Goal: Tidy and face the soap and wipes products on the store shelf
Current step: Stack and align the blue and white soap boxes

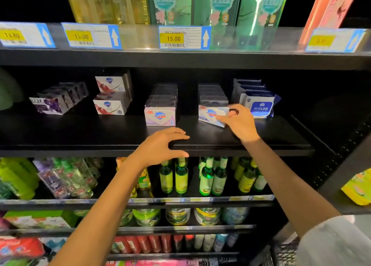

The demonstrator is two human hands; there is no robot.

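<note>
— Soap box, the white and blue one: where was it?

— On the black shelf, at the front of its row, just beside the wipes pack, which stood to its right. It sat tilted and turned a little off square, not flat like the others.

— Who had hold of it?

— The right hand. Its thumb and fingers were curled round the box's right end, pinching it.

— And the other hand?

— The left hand held nothing. It hovered over the front edge of the shelf, left of and nearer than the soap box, fingers spread and loosely bent, the thumb below the shelf's lip. Whether the fingertips touched the board, I could not tell.

— What else stood on that shelf?

— Left of the held box was a pink soap box at the head of its own row, facing front. Further left, two white boxes with red flowers were stacked one on the other, and beyond those a row of purple soap boxes ran back at an angle.

— Above and below?

— Above the soap box hung yellow price tags, with tall green pouches behind them. Below it stood green bottles.
</note>
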